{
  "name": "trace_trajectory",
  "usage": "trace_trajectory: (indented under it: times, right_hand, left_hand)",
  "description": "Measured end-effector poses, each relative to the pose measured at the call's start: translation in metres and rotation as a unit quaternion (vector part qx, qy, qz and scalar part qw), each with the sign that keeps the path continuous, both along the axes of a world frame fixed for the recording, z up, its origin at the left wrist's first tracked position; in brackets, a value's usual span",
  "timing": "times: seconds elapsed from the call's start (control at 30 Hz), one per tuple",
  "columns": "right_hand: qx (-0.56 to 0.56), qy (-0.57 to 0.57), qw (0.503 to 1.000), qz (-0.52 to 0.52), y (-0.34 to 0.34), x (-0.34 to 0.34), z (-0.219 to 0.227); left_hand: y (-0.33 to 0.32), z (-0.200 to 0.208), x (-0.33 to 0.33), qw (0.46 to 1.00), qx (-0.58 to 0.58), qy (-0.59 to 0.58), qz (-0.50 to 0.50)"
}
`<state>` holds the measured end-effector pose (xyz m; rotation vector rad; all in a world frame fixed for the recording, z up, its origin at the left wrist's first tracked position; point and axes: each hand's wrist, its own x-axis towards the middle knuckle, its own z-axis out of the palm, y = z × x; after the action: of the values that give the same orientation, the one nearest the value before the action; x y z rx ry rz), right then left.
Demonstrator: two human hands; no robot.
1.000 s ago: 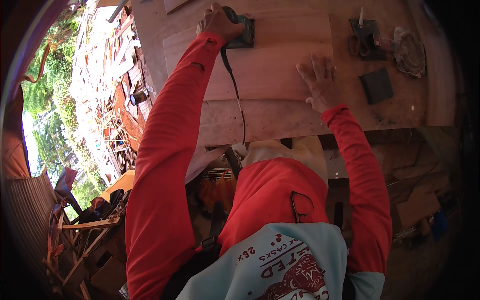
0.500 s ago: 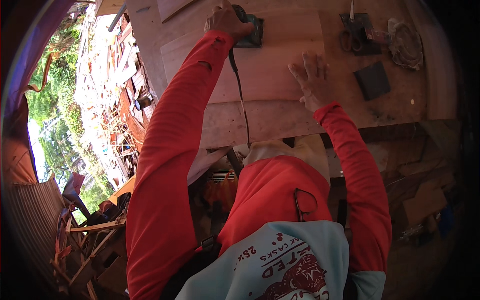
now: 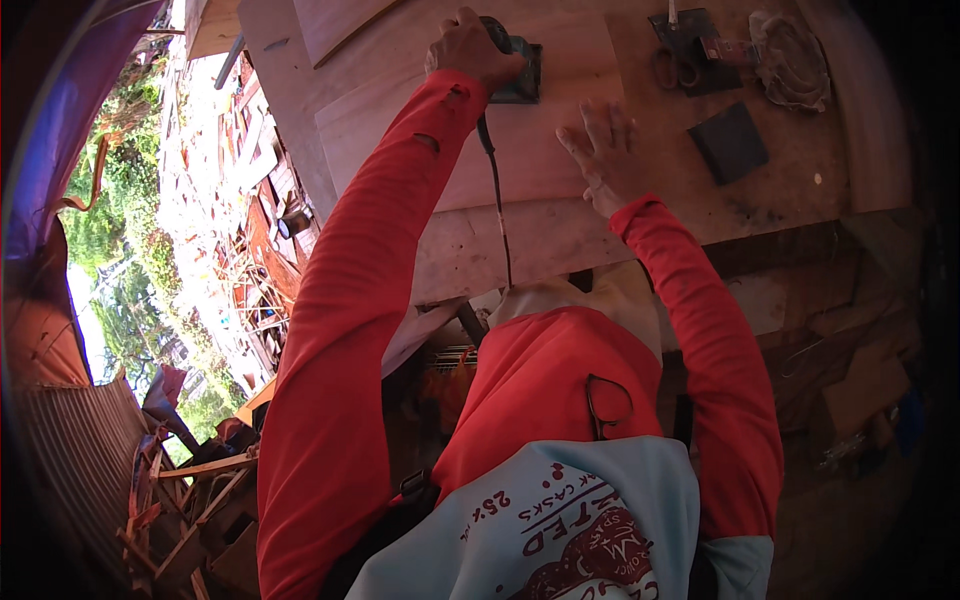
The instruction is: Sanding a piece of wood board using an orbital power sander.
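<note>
My left hand (image 3: 474, 52) is closed around a green-and-black electric sander (image 3: 522, 85). The sander rests flat on a pale wooden panel (image 3: 535, 150), and its black cord (image 3: 498, 195) runs back toward my body over the near edge. Fingers spread, my right hand (image 3: 607, 155) lies open on the panel near its right side, holding nothing. To the right of that hand is a dark square sheet (image 3: 728, 143), which looks like sandpaper. The sander's underside is hidden against the wood.
The panel lies on a larger wooden worktop (image 3: 780, 205). Scissors (image 3: 675, 68), another dark sheet (image 3: 715, 80) and a crumpled translucent bundle (image 3: 790, 60) sit at the far right. Another board (image 3: 335, 25) lies far left. Scrap wood (image 3: 215, 490) is piled at lower left.
The sander, in my left hand, has moved to the right across the panel. My right hand stays spread at nearly the same place on it. The whole view has shifted slightly.
</note>
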<state>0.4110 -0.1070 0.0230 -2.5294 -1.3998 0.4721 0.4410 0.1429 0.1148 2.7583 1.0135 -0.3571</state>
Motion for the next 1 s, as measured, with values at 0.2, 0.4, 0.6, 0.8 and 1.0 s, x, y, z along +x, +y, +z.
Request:
trace_trajectory:
  times: [0.2, 0.4, 0.6, 0.8, 1.0]
  right_hand:
    - [0.063, 0.042, 0.997, -0.011, -0.007, -0.013, -0.006]
    - [0.108, 0.028, 0.994, -0.011, -0.012, -0.012, -0.012]
    - [0.129, 0.018, 0.991, -0.008, -0.019, -0.01, -0.009]
    - [0.127, 0.019, 0.992, -0.005, -0.019, -0.01, -0.013]
    - [0.113, 0.016, 0.993, -0.008, -0.016, -0.014, -0.011]
  left_hand:
    - [-0.014, -0.003, -0.004, 1.0, 0.003, -0.014, -0.024]
    - [-0.024, -0.002, 0.028, 0.999, -0.008, -0.014, -0.03]
    - [-0.041, -0.009, 0.045, 0.998, 0.002, -0.04, -0.052]
    - [-0.052, -0.009, 0.053, 0.996, -0.005, -0.046, -0.077]
    - [-0.053, -0.013, 0.06, 0.995, -0.007, -0.06, -0.085]
